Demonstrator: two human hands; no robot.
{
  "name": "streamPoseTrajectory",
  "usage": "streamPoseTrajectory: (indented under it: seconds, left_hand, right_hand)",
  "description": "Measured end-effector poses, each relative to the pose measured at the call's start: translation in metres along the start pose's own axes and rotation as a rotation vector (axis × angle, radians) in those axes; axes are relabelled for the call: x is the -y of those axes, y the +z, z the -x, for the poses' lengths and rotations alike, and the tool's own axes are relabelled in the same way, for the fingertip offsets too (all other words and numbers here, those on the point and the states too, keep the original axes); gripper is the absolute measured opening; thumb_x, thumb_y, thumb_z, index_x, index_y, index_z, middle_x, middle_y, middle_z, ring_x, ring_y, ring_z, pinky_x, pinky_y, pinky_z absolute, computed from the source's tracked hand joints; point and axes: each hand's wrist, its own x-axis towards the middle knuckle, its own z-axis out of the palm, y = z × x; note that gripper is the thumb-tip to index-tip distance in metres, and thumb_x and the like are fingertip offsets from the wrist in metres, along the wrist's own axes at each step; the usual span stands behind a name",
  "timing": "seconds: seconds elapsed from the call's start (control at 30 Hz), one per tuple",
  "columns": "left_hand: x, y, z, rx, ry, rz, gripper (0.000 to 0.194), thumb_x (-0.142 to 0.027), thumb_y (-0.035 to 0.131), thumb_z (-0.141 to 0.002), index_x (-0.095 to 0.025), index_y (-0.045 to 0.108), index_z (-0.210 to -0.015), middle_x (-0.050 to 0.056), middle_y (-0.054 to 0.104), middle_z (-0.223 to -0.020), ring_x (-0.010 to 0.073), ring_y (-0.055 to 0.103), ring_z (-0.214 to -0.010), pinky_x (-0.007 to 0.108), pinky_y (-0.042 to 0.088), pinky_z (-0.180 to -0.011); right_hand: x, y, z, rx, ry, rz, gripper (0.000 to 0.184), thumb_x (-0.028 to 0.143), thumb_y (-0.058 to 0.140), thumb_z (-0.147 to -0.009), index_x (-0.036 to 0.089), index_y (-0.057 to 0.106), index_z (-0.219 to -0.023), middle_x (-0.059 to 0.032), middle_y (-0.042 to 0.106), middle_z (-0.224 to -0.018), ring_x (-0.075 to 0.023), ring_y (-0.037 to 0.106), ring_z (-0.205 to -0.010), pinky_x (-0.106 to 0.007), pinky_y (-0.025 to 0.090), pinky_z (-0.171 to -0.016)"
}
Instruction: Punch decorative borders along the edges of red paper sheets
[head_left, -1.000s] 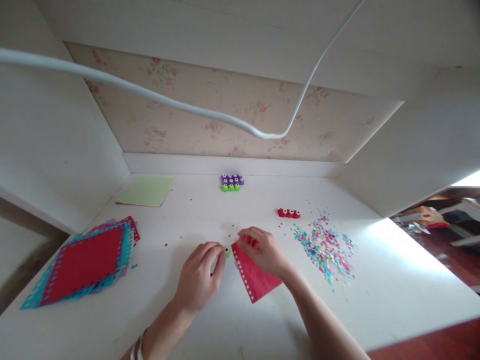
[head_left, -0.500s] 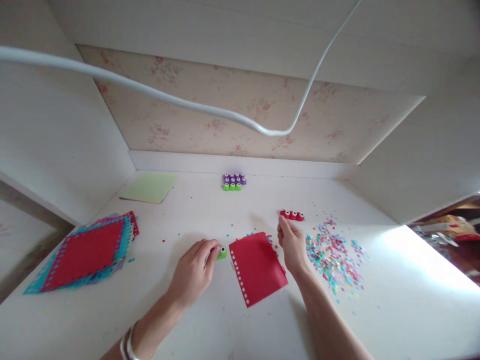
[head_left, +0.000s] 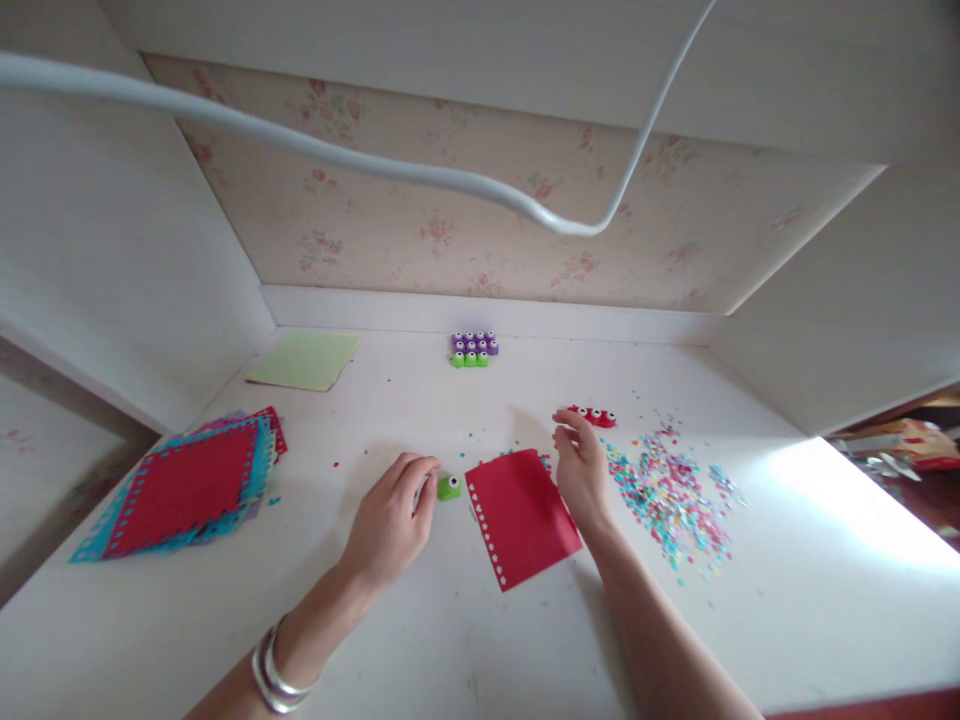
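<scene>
My left hand (head_left: 391,515) is beside a small green craft punch (head_left: 450,487) on the white table, its thumb and forefinger apart. The fingertips are close against the punch's left side; I cannot tell if they touch. A red paper sheet (head_left: 521,515), with small shapes punched along its left edge, lies between my hands. My right hand (head_left: 581,475) is at the sheet's right side, fingers apart and holding nothing visible. Beyond its fingertips sits a row of several red craft punches (head_left: 598,416), partly covered by the fingers.
Purple punches (head_left: 471,343) and green punches (head_left: 471,360) stand grouped at the back. A stack of punched red and blue sheets (head_left: 195,480) lies left, below pale green paper (head_left: 304,360). Confetti (head_left: 679,490) is scattered right. A white cable (head_left: 450,180) hangs across the view.
My right hand's fingers have spread from a closed pinch, near the red punches. The left fingertips have drawn slightly off the green punch. The whole view has shifted a little.
</scene>
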Motion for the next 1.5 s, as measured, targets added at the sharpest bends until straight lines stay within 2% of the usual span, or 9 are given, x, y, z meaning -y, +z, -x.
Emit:
streamPoseTrajectory:
  seconds: [0.17, 0.3, 0.37, 0.47, 0.6, 0.8, 0.97, 1.07, 1.5]
  left_hand:
    - [0.006, -0.003, 0.001, 0.016, 0.004, -0.031, 0.028, -0.008, 0.046, -0.087, -0.022, 0.060, -0.108, 0.005, 0.064, -0.106, 0.0192, 0.064, -0.098, 0.030, 0.054, -0.083]
    - [0.004, -0.006, 0.001, 0.101, 0.036, -0.061, 0.038, -0.003, 0.049, -0.079, -0.021, 0.060, -0.111, 0.006, 0.063, -0.110, 0.0223, 0.061, -0.106, 0.037, 0.050, -0.094]
    - [0.002, -0.006, 0.001, 0.149, 0.060, -0.076, 0.038, -0.005, 0.053, -0.079, -0.020, 0.060, -0.113, 0.007, 0.062, -0.112, 0.0239, 0.059, -0.107, 0.040, 0.049, -0.097]
    - [0.002, -0.003, 0.002, 0.180, 0.090, -0.093, 0.037, -0.012, 0.059, -0.082, -0.020, 0.060, -0.117, 0.009, 0.063, -0.115, 0.0254, 0.059, -0.107, 0.042, 0.050, -0.095]
    - [0.007, 0.002, 0.003, 0.172, 0.138, -0.120, 0.032, -0.018, 0.060, -0.087, -0.022, 0.061, -0.119, 0.008, 0.067, -0.111, 0.0250, 0.061, -0.102, 0.042, 0.051, -0.091]
    - [0.014, 0.007, 0.002, 0.171, 0.115, -0.090, 0.024, -0.018, 0.060, -0.090, -0.022, 0.062, -0.113, 0.006, 0.071, -0.107, 0.0240, 0.063, -0.099, 0.041, 0.052, -0.089]
    - [0.016, 0.010, 0.001, 0.151, 0.075, -0.044, 0.025, -0.017, 0.061, -0.089, -0.023, 0.063, -0.113, 0.005, 0.072, -0.105, 0.0232, 0.066, -0.097, 0.038, 0.054, -0.086]
    - [0.016, 0.011, 0.001, 0.165, 0.055, -0.035, 0.026, -0.015, 0.062, -0.088, -0.024, 0.064, -0.113, 0.004, 0.073, -0.104, 0.0229, 0.066, -0.097, 0.037, 0.054, -0.085]
    - [0.016, 0.012, 0.000, 0.244, -0.007, -0.019, 0.026, -0.015, 0.064, -0.088, -0.024, 0.065, -0.113, 0.003, 0.073, -0.095, 0.0222, 0.067, -0.089, 0.034, 0.052, -0.081]
  right_hand:
    - [0.007, -0.008, -0.005, -0.119, 0.058, -0.143, 0.034, 0.048, 0.048, -0.090, 0.019, 0.060, -0.103, -0.0017, 0.060, -0.076, -0.0139, 0.048, -0.059, -0.026, 0.040, -0.056]
    - [0.014, -0.011, 0.001, 0.059, 0.108, -0.029, 0.034, 0.051, 0.048, -0.091, 0.020, 0.063, -0.088, 0.0031, 0.052, -0.058, -0.0133, 0.043, -0.049, -0.026, 0.036, -0.050]
    - [0.019, -0.007, 0.011, 0.220, -0.004, 0.147, 0.031, 0.047, 0.049, -0.093, 0.021, 0.066, -0.088, 0.0008, 0.059, -0.064, -0.0152, 0.050, -0.054, -0.028, 0.041, -0.055]
    - [0.025, 0.001, 0.028, 0.438, -0.316, 0.390, 0.023, 0.035, 0.050, -0.095, 0.023, 0.069, -0.099, -0.0054, 0.070, -0.093, -0.0211, 0.061, -0.085, -0.034, 0.047, -0.079]
    - [0.028, 0.008, 0.039, 0.572, -0.532, 0.648, 0.030, 0.028, 0.052, -0.094, 0.027, 0.064, -0.121, -0.0086, 0.061, -0.127, -0.0284, 0.050, -0.118, -0.045, 0.039, -0.100]
    - [0.023, 0.006, 0.037, 0.595, -0.503, 0.670, 0.034, 0.028, 0.059, -0.090, 0.026, 0.063, -0.123, -0.0101, 0.061, -0.116, -0.0288, 0.050, -0.111, -0.047, 0.040, -0.098]
    - [0.021, 0.007, 0.036, 0.573, -0.509, 0.542, 0.011, 0.022, 0.060, -0.088, 0.024, 0.070, -0.093, -0.0069, 0.063, -0.103, -0.0245, 0.055, -0.102, -0.043, 0.039, -0.097]
    - [0.024, 0.008, 0.035, 0.615, -0.494, 0.449, 0.013, 0.021, 0.057, -0.091, 0.024, 0.069, -0.088, -0.0034, 0.068, -0.094, -0.0197, 0.060, -0.091, -0.040, 0.038, -0.095]
    - [0.031, 0.004, 0.031, 0.752, -0.184, 0.368, 0.023, 0.028, 0.053, -0.091, 0.021, 0.073, -0.082, -0.0018, 0.074, -0.084, -0.0173, 0.063, -0.076, -0.030, 0.042, -0.074]
